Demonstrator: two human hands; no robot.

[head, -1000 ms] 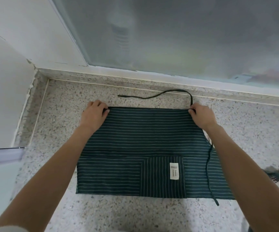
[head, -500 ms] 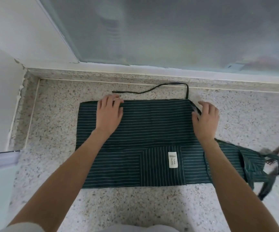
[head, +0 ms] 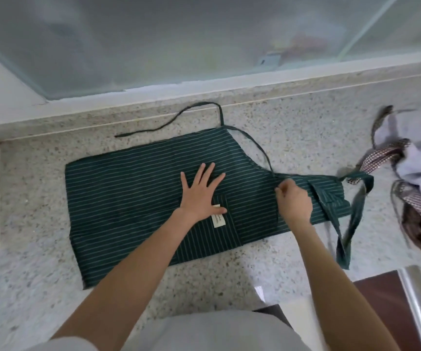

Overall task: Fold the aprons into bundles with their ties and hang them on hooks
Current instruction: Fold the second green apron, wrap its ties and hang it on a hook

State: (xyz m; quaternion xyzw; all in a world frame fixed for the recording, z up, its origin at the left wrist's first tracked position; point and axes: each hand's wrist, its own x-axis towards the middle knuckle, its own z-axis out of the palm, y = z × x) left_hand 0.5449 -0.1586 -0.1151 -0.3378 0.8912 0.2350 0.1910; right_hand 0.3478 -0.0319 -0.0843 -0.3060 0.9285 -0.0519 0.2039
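Note:
A dark green apron (head: 133,188) with thin white stripes lies folded flat on the speckled stone counter (head: 292,130). My left hand (head: 201,193) presses flat on its middle, fingers spread, thumb by the small white label (head: 218,219). My right hand (head: 292,201) pinches the fabric where the apron narrows toward the bib, fingers curled. One thin tie (head: 179,117) curls toward the window frame. The wide neck strap (head: 351,219) trails off the bib end to the right.
A second apron (head: 411,173), pale lilac with brown checked trim, lies crumpled at the right. A frosted window (head: 179,39) with a white sill runs along the back. A dark brown surface with a metal edge (head: 416,300) sits at the lower right.
Both hands left the apron's far edge. My left hand slid to the middle and flattened. My right hand moved to the narrow part and pinched the cloth. The view swung right, showing the second apron.

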